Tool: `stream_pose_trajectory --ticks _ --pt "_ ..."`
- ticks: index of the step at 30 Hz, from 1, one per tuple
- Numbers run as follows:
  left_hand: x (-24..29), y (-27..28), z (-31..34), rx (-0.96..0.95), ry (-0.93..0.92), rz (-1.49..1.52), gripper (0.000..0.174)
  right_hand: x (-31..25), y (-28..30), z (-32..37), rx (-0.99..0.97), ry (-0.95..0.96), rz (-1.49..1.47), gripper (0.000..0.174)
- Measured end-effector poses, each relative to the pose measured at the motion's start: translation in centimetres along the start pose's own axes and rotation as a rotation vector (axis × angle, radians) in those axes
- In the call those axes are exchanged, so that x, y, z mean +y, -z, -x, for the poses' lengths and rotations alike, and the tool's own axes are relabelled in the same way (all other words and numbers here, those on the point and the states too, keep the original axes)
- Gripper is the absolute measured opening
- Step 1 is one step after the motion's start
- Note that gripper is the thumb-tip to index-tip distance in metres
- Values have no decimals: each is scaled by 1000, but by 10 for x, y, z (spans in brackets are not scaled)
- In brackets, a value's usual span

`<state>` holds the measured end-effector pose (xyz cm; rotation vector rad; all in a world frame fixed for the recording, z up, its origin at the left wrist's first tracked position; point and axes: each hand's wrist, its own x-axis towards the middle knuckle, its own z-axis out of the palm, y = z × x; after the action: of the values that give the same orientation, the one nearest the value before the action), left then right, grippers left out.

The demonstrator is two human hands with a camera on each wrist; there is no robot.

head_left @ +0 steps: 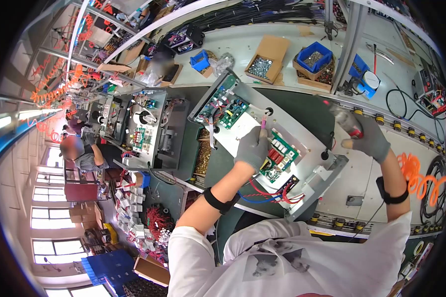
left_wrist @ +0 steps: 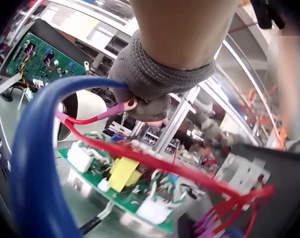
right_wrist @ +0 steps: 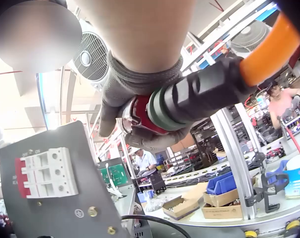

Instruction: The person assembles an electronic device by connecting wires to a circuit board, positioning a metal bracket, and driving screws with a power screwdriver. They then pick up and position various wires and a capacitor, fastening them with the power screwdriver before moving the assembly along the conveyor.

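Observation:
My gloved left hand [head_left: 253, 147] is over the open metal chassis [head_left: 295, 129], pinching cable ends. A pink-sleeved cable end [head_left: 264, 121] sticks up past its fingers. In the left wrist view a blue cable [left_wrist: 38, 134] runs up to this hand [left_wrist: 145, 82], and a red cable [left_wrist: 155, 161] with a ring terminal [left_wrist: 131, 104] lies close under it. Off the chassis's right side, my gloved right hand [head_left: 374, 141] grips an air-powered driver [head_left: 348, 123], blurred at its tip. An orange hose [right_wrist: 274, 47] joins its black fitting. Beside the left hand sits a green circuit board [head_left: 281, 154] with red parts.
A second opened chassis [head_left: 146, 123] stands to the left, near another person [head_left: 91, 153]. Behind are a box of screws [head_left: 260, 67] and blue bins [head_left: 314, 55]. A roller track [head_left: 380, 119] edges the bench; a coiled orange hose [head_left: 423, 180] lies at right.

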<state>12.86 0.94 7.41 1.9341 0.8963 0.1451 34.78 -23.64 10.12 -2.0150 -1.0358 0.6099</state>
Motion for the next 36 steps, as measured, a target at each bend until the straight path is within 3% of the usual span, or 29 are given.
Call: stream_pose_trajectory --ticks 3,8,15,18,20,21,23,30,33,36 --pt "-6 -11 1 82 -130 -91 28 -11 1 -27 -121 76 195 65" --pt "4 -15 5 102 -77 -164 23 -19 -13 -66 -386 140 424 61" --pt "8 -17 5 166 -80 -295 26 -14 -37 -97 -453 200 467 63" --pt "11 -22 7 223 -111 -474 23 -18 -39 -101 -467 218 489 61" --pt "21 -27 10 204 17 -769 20 -24 -40 -103 -470 207 589 57" --pt "25 -28 11 200 21 -770 20 -25 -42 -106 -474 206 585 57" --pt "31 -29 12 320 -63 -855 22 -28 -44 -114 -485 205 624 53" --pt "25 -26 15 440 46 -643 31 -27 -52 -148 -531 231 655 50" --pt "7 -28 10 389 -24 -472 33 -23 -55 -161 -571 283 685 47" --pt "10 -26 3 302 130 -213 35 -21 -58 -171 -600 288 719 45"
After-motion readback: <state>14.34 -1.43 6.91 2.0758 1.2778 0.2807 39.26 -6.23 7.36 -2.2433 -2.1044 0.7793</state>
